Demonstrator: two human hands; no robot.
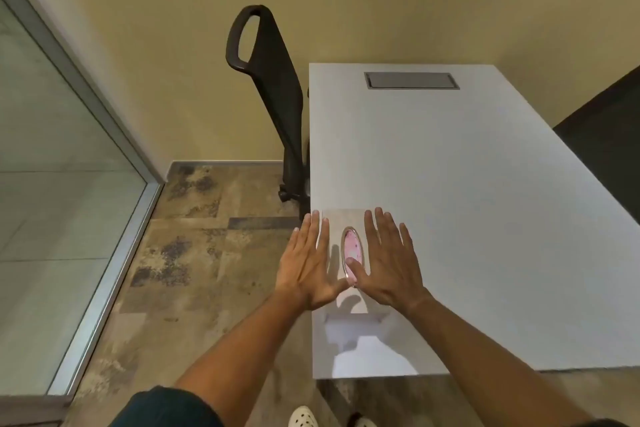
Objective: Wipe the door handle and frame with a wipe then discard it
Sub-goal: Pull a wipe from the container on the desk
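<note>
A pale tissue box point(346, 220) stands near the left front corner of the white table point(450, 166). Its top has an oval slot with a pink wipe point(352, 244) showing inside. My left hand point(306, 265) hovers flat over the box's left edge with fingers spread, holding nothing. My right hand point(389, 262) lies flat over the right side of the box, fingers apart, its thumb resting at the lower end of the oval slot. A glass panel with a metal frame point(104, 218) runs along the left. No door handle is in view.
A black office chair point(273, 90) stands against the wall by the table's left edge. Another dark chair point(609, 142) sits at the right. A grey cable hatch point(411, 80) is set in the table's far end. Mottled brown floor tiles point(194, 253) lie to the left.
</note>
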